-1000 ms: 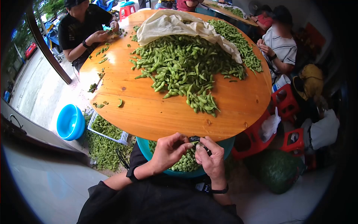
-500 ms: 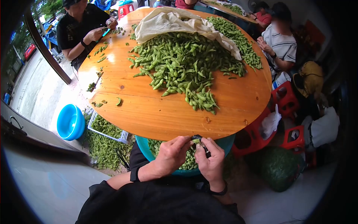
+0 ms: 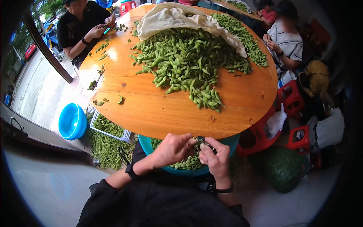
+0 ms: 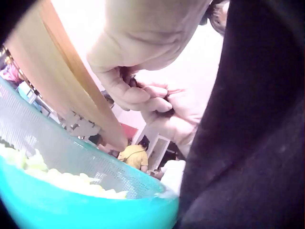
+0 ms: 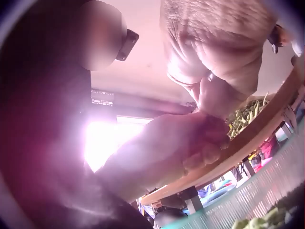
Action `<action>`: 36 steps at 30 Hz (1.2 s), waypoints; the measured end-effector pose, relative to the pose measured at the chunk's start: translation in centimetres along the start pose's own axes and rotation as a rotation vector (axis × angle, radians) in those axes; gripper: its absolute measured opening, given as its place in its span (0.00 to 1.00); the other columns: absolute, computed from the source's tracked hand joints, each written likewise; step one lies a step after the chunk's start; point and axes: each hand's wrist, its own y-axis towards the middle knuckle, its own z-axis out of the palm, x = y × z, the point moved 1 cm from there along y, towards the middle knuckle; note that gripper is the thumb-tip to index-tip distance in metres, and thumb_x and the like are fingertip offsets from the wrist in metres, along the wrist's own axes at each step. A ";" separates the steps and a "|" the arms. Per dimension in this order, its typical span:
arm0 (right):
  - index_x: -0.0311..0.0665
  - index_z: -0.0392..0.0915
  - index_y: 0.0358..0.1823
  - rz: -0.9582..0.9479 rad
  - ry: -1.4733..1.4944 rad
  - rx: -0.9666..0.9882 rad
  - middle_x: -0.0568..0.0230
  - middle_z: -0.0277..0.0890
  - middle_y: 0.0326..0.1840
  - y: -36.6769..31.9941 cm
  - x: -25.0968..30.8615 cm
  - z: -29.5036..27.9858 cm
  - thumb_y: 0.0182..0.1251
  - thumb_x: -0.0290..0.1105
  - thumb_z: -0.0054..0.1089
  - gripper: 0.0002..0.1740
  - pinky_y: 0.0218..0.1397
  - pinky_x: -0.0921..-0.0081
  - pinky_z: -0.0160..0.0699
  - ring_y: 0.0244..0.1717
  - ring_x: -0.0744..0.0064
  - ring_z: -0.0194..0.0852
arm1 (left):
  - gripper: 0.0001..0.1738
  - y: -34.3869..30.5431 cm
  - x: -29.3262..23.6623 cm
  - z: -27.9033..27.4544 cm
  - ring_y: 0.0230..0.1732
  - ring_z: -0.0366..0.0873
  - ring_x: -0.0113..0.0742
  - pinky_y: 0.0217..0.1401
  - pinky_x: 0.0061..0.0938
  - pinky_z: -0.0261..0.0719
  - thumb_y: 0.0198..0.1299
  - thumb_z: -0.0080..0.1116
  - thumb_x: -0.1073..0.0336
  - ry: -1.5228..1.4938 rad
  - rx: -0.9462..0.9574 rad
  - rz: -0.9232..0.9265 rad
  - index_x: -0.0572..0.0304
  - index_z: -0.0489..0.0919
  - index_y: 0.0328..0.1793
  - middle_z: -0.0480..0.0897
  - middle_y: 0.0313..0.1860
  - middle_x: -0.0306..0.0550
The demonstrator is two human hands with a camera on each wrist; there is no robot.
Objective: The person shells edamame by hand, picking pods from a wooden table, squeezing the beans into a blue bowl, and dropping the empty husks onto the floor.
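Over the front edge of the wooden table, my two hands meet at the fingertips. My left hand (image 3: 172, 149) pinches a small green soybean pod (image 3: 195, 141) between thumb and forefinger, mostly hidden by the fingers. With curled fingers, my right hand (image 3: 216, 157) holds a small black tool (image 3: 200, 139) against it; I cannot tell its exact kind. Right below the hands is a teal basin (image 3: 143, 145) with shelled green beans (image 3: 189, 163) in it. In the left wrist view, the basin's mesh-like inner wall (image 4: 119, 174) and pale beans (image 4: 57, 176) show beneath the left hand.
A large heap of soybean pods (image 3: 181, 64) lies on the wooden table (image 3: 151, 117), partly under a pale cloth (image 3: 174, 19). More pods, a white crate (image 3: 109, 132) and a blue basin (image 3: 72, 122) are at left. Red stools (image 3: 261, 134) and a green sack (image 3: 281, 172) stand right. People sit around.
The green pod showed more clearly between the fingertips earlier; now fingers cover most of it. Both hands have shifted slightly and stay together above the basin.
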 end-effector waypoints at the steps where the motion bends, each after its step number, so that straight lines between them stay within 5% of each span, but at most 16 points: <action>1: 0.21 0.75 0.49 0.206 0.316 0.076 0.69 0.68 0.23 0.1 0.0 -0.1 0.69 0.22 0.56 0.11 0.24 0.80 0.65 0.21 0.83 0.64 | 0.20 0.0 0.1 -0.7 0.23 0.80 0.28 0.24 0.24 0.76 0.77 0.42 0.57 -0.200 0.143 -0.146 0.67 0.76 0.41 0.83 0.26 0.43; 3: 0.20 0.74 0.51 0.199 0.343 0.080 0.73 0.65 0.23 0.1 -0.1 0.2 0.73 0.22 0.52 0.12 0.23 0.84 0.61 0.21 0.87 0.57 | 0.21 0.1 0.1 -1.1 0.26 0.81 0.28 0.26 0.23 0.77 0.78 0.40 0.56 -0.310 0.193 -0.184 0.67 0.75 0.42 0.83 0.30 0.44; 6: 0.23 0.75 0.49 0.136 0.124 -0.009 0.67 0.68 0.23 0.0 -0.3 0.9 0.69 0.22 0.56 0.11 0.24 0.78 0.67 0.20 0.78 0.66 | 0.17 0.2 0.2 -0.6 0.27 0.79 0.27 0.31 0.22 0.77 0.78 0.39 0.61 -0.373 0.163 -0.221 0.68 0.74 0.48 0.81 0.30 0.44; 8: 0.27 0.77 0.48 -0.522 -0.677 -0.139 0.57 0.73 0.28 0.3 0.1 1.4 0.63 0.21 0.59 0.12 0.29 0.70 0.74 0.26 0.60 0.76 | 0.15 0.1 0.1 -0.1 0.26 0.77 0.27 0.32 0.23 0.77 0.77 0.38 0.63 -0.411 0.145 -0.210 0.69 0.73 0.51 0.79 0.30 0.43; 11: 0.29 0.79 0.45 -0.485 -0.761 -0.197 0.51 0.75 0.35 -0.3 0.3 2.0 0.58 0.20 0.61 0.12 0.34 0.65 0.78 0.34 0.49 0.79 | 0.14 -0.1 0.7 0.9 0.26 0.73 0.28 0.34 0.24 0.76 0.74 0.36 0.70 -0.486 0.112 -0.180 0.70 0.70 0.57 0.76 0.31 0.41; 17: 0.26 0.79 0.43 -0.519 -0.699 -0.252 0.52 0.76 0.35 -0.5 0.4 1.5 0.59 0.18 0.60 0.10 0.34 0.68 0.78 0.32 0.55 0.80 | 0.11 -0.3 0.9 1.3 0.26 0.72 0.24 0.31 0.21 0.72 0.75 0.48 0.64 -0.570 0.064 -0.104 0.65 0.75 0.47 0.76 0.28 0.38; 23: 0.26 0.79 0.41 -0.195 -0.351 -0.188 0.57 0.78 0.33 -0.7 0.5 0.7 0.60 0.20 0.64 0.08 0.34 0.74 0.75 0.29 0.65 0.78 | 0.10 -0.7 -0.4 1.2 0.23 0.70 0.20 0.23 0.18 0.66 0.71 0.56 0.63 -0.587 -0.094 -0.172 0.63 0.75 0.40 0.74 0.22 0.34; 26: 0.26 0.79 0.39 -0.215 -0.390 -0.193 0.57 0.77 0.32 -0.5 1.1 0.9 0.58 0.19 0.65 0.08 0.34 0.76 0.75 0.29 0.67 0.77 | 0.11 -0.9 0.0 1.1 0.23 0.69 0.19 0.23 0.18 0.64 0.72 0.56 0.63 -0.454 -0.090 -0.138 0.63 0.74 0.37 0.73 0.23 0.34; 30: 0.29 0.79 0.42 -0.496 -0.652 -0.229 0.55 0.77 0.33 -0.5 1.1 1.3 0.56 0.19 0.65 0.11 0.33 0.71 0.78 0.30 0.61 0.80 | 0.13 -1.2 0.0 0.9 0.22 0.66 0.19 0.23 0.18 0.61 0.72 0.55 0.63 -0.163 -0.050 -0.105 0.63 0.71 0.36 0.72 0.22 0.34; 32: 0.32 0.79 0.44 -0.592 -0.778 -0.246 0.54 0.77 0.34 -0.8 1.0 1.3 0.54 0.19 0.66 0.14 0.33 0.65 0.81 0.32 0.54 0.81 | 0.15 -1.2 0.3 1.4 0.22 0.64 0.18 0.23 0.18 0.60 0.74 0.53 0.61 -0.482 0.027 -0.148 0.62 0.71 0.35 0.70 0.21 0.33; 36: 0.31 0.78 0.42 -0.712 -0.897 -0.296 0.51 0.75 0.33 -1.1 0.7 2.1 0.52 0.17 0.64 0.14 0.34 0.66 0.79 0.31 0.51 0.78 | 0.15 -0.9 -0.6 1.6 0.22 0.64 0.19 0.23 0.18 0.61 0.75 0.50 0.60 -0.607 0.034 -0.212 0.62 0.71 0.35 0.69 0.21 0.32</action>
